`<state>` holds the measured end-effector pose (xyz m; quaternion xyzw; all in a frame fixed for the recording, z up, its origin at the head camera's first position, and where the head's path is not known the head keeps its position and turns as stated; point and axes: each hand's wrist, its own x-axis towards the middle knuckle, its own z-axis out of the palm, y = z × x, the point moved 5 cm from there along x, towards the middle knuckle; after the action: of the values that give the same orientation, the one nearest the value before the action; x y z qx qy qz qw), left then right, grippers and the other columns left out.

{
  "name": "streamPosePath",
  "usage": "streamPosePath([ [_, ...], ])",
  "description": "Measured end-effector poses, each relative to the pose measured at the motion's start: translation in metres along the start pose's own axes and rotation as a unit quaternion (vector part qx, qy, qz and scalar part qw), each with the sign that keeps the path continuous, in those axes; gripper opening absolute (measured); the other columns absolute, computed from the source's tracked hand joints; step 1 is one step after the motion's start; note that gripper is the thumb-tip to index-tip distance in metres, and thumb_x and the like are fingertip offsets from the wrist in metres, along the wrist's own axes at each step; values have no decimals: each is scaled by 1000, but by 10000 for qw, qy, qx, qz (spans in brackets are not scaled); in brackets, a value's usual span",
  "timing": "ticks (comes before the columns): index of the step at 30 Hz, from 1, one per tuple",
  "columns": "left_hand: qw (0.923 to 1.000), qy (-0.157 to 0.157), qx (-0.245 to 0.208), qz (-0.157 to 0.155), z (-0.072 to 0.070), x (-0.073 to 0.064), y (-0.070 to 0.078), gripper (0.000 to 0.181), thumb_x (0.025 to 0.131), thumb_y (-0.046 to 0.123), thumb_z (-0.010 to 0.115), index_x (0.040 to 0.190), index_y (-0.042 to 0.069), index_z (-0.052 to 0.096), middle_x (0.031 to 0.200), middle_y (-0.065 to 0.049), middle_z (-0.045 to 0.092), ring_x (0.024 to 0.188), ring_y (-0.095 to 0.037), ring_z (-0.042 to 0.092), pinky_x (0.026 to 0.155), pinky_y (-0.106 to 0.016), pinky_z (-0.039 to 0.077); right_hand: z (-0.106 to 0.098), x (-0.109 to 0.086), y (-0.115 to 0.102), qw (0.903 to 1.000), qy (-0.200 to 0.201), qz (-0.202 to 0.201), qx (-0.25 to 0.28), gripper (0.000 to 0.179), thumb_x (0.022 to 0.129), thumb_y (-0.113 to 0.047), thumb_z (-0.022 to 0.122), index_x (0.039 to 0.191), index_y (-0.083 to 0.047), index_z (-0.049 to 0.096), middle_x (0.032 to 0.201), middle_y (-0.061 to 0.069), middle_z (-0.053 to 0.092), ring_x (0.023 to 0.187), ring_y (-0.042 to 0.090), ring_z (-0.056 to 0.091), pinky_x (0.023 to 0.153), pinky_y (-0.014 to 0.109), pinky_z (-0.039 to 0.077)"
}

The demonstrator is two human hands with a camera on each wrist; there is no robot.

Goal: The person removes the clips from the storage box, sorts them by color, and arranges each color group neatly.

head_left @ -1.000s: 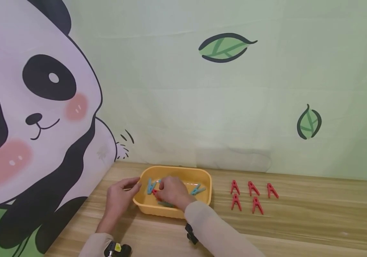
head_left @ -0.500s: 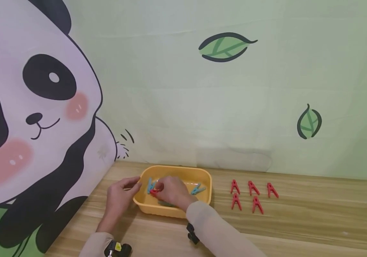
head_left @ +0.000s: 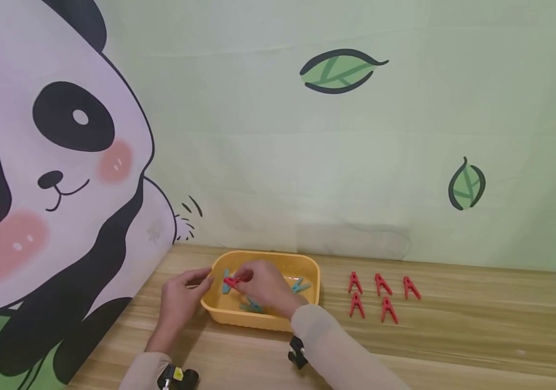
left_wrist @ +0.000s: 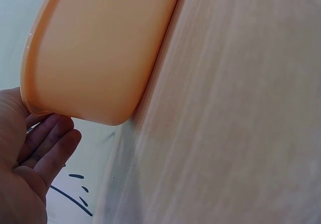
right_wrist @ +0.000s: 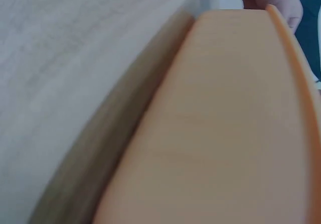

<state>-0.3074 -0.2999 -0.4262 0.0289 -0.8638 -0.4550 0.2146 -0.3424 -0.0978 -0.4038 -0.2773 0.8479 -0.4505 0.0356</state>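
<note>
A yellow plastic basket (head_left: 278,324) stands on the wooden table, with blue clothespins (head_left: 300,286) lying inside. My left hand (head_left: 180,298) holds its left rim; in the left wrist view, the other fingers (left_wrist: 60,156) of that hand lie loosely bent by the end wall. Over the basket's left part, my right hand (head_left: 265,287) pinches a red clothespin (head_left: 231,282) between thumb and fingertips. That clothespin overlaps a blue clothespin (head_left: 226,288) in the head view. Mostly the basket's outer wall (right_wrist: 215,118) fills the right wrist view, which hides the right fingers.
Right of the basket, several red clothespins (head_left: 357,305) lie spaced out in two rows on the table (head_left: 477,325). A cloth backdrop (head_left: 239,135) with a printed panda and leaves hangs behind the table.
My right hand has lifted slightly with the red clothespin, which now shows clearly at the fingertips. More of the blue clothespins below it is visible. The left hand stays at the rim.
</note>
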Motion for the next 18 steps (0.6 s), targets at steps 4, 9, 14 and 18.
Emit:
streamPosePath([
  [4,10000,-4,25,-28,0,0,1,26,98,11,78,122,0,78,116,-16,78,109,-32,73,94,-38,61,-13,-4,-2,9995,223,-102,181,14,95,-11,80,108,-5,80,95,-2,75,87,12,68,81,29,60],
  [9,10000,-6,51,-37,0,0,1,26,99,11,78,123,0,78,117,-17,77,109,-32,73,94,-39,61,-33,-15,-5,9981,431,-220,385,14,95,-11,81,108,-5,80,98,-1,75,88,13,69,79,28,60],
  [14,10000,9,71,-13,1,0,1,26,98,10,78,122,1,78,116,-16,78,109,-31,73,94,-38,61,-51,-30,-5,9958,696,-331,488,18,95,-9,81,112,-4,80,102,2,75,93,16,70,82,28,61],
  [18,9999,-13,121,-43,0,-1,1,26,99,11,78,123,0,78,117,-16,77,110,-32,73,95,-39,61,-63,-43,-4,9940,941,-357,424,19,94,-10,82,112,-6,80,104,1,75,95,17,70,84,29,61],
])
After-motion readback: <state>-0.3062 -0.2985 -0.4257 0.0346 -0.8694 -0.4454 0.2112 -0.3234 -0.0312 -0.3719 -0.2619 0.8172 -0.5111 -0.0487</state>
